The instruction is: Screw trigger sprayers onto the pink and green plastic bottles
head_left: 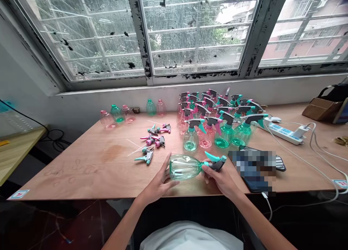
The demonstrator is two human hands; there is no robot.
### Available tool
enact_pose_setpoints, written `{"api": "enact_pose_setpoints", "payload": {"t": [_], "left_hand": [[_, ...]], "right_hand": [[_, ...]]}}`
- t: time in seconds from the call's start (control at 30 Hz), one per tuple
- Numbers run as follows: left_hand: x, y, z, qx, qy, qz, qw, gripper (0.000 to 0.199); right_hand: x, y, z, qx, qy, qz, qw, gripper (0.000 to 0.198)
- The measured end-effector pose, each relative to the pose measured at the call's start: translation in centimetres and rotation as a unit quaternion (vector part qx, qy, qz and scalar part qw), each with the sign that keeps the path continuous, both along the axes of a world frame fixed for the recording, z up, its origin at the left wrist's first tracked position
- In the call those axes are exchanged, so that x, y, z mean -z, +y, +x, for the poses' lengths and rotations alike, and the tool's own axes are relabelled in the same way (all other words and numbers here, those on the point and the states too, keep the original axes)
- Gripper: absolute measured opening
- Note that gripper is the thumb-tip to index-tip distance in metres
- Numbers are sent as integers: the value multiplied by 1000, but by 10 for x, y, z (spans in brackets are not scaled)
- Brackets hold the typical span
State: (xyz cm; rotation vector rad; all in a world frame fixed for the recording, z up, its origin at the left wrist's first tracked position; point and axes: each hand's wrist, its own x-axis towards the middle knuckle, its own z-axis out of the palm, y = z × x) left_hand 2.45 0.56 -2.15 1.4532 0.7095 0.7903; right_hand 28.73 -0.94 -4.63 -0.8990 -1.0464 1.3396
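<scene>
A clear green spray bottle (185,167) lies sideways in the air between my two hands, above the table's front edge. My left hand (160,181) holds its base end, thumb below and fingers behind. At the neck, my right hand (217,175) grips around the collar, beside the grey and teal trigger head (217,162). Part of the right fingers is hidden behind the bottle. Several loose trigger heads (155,140), pink or teal with grey, lie left of the bottle, with thin clear tubes (134,144) near them.
Several assembled spray bottles (206,134) stand packed at the back right. Bottles without heads, pink (107,120) and green (150,107), stand at the back left. Phones (252,181), a power strip (284,131) with white cables and a brown box (322,106) occupy the right side.
</scene>
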Motion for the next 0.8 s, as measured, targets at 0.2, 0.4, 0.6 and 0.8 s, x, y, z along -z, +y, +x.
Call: {"api": "enact_pose_setpoints", "payload": {"t": [0.2, 0.4, 0.6, 0.8], "left_hand": [[-3, 2, 0, 0, 7, -5, 1000, 86], [0, 3, 0, 5, 4, -2, 1000, 101], [2, 3, -2, 3, 7, -6, 1000, 107], [-8, 2, -2, 1, 5, -3, 1000, 85]], "right_hand": [[-4, -2, 0, -4, -5, 5, 1000, 27], [-4, -1, 0, -6, -1, 10, 1000, 27], [1, -1, 1, -10, -11, 11, 1000, 25], [1, 0, 0, -6, -11, 11, 1000, 24]]}}
